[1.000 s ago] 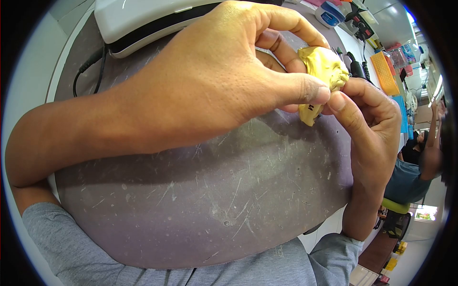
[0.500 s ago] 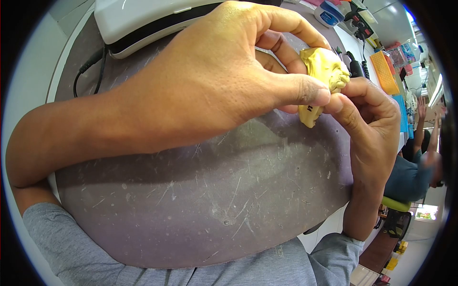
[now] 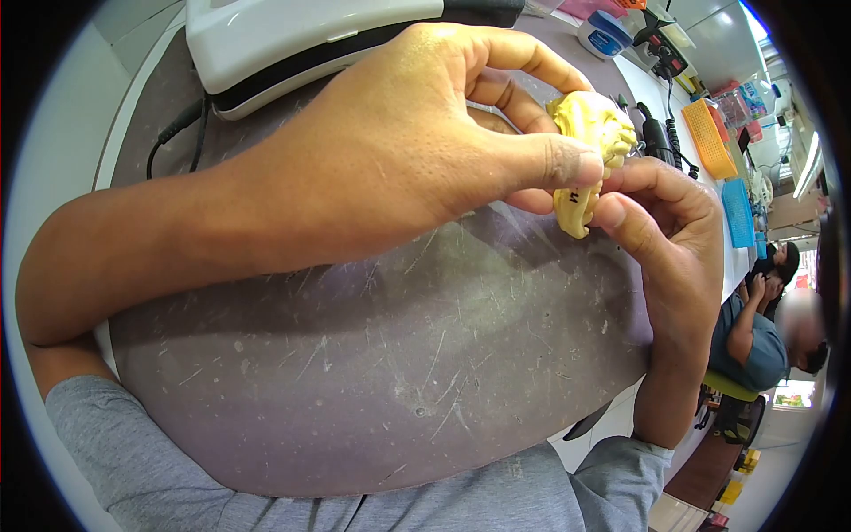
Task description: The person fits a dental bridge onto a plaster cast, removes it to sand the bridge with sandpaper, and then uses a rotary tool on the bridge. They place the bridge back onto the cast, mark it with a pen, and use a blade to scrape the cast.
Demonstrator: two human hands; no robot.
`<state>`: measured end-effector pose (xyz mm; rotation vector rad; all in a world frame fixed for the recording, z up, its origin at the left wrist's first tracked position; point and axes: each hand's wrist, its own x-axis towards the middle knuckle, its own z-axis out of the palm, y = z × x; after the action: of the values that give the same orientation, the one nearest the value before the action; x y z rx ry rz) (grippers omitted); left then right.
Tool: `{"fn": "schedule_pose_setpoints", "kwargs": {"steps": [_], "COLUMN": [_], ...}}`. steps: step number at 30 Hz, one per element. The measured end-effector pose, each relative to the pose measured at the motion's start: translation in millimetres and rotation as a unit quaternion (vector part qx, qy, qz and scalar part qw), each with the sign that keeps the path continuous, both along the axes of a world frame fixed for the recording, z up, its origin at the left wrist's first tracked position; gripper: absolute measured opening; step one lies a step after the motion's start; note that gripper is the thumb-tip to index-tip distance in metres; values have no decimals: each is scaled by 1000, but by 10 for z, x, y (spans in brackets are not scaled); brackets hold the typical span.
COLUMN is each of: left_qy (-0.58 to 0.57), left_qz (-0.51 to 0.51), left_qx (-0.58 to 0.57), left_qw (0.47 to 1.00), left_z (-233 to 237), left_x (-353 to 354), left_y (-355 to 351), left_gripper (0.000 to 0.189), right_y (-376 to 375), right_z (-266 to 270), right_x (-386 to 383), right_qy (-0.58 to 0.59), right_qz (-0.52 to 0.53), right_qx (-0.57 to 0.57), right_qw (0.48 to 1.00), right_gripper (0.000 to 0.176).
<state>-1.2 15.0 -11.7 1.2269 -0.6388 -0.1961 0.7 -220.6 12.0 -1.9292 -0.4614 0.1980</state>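
Note:
A yellow dental cast (image 3: 592, 122) with moulded teeth is raised above the bench top at upper right. Dark marking shows on its lower part. My left hand (image 3: 417, 133) reaches across from the left and grips the cast, thumb on the near side and fingers behind. At the cast's right edge, my right hand (image 3: 669, 217) has its thumb and index finger against the teeth, slightly apart. Part of the index fingertip is hidden behind the cast.
Under my arms lies a scratched grey-brown bench top (image 3: 372, 381). A white machine (image 3: 292, 44) with a cable stands at the back left. Toward the right are a blue-lidded jar (image 3: 605, 35), a black handpiece (image 3: 656, 137), an orange basket (image 3: 709, 137), a blue basket (image 3: 737, 213) and seated people (image 3: 749, 341).
My right thumb and index finger have parted slightly at the cast's edge. The cast has tilted a little in my left hand. A person at the right has lowered their raised arms.

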Motion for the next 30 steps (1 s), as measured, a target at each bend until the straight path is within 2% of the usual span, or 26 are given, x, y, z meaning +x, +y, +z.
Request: {"fn": "schedule_pose_setpoints", "kwargs": {"steps": [9,11,13,15,18,19,21,23,24,25,27,28,29,30], "left_qy": [0,-2,43,57,71,78,77,95,72,71,-129,-160,-159,-175], "left_qz": [-4,0,-2,-5,1,10,1,17,45,46,126,138,138,106], "left_qx": [-11,-3,61,44,29,29,28,102,156,158,280,236,239,217], "left_qw": [1000,1000,997,997,997,996,997,990,984,984,943,949,948,955], "left_z": [-9,-14,-55,-54,-48,-53,-2,61,79,84,63,34,23,15], "left_x": [10,43,126,135,146,143,108,31,17,6,-12,-2,10,32], "left_y": [-17,-45,-100,-111,-109,-103,-87,-45,-38,-19,7,-28,-30,-29], "left_gripper": [37,36,46,46,44,43,40,38,34,34,33,39,39,42], "right_y": [18,5,-34,-27,84,81,60,21,-27,-53,-68,-90,-99,-109], "right_z": [20,6,-3,0,-14,-36,-99,-83,-79,-74,-75,-90,-92,-89], "right_x": [-13,4,27,27,-94,-103,-116,-149,-143,-147,-161,-148,-152,-154], "right_qy": [19,-14,-20,-35,-94,-104,-226,-260,-272,-284,-275,-266,-265,-246], "right_qz": [-23,-9,12,35,1,2,-29,-29,-3,24,31,37,37,46], "right_qx": [4,-21,-16,-10,-23,-20,-21,-25,-30,-35,-7,19,22,35], "right_qw": [1000,1000,1000,999,995,994,973,965,962,958,961,963,963,967], "right_gripper": [16,17,21,25,47,47,44,40,37,35,33,30,30,30]}}
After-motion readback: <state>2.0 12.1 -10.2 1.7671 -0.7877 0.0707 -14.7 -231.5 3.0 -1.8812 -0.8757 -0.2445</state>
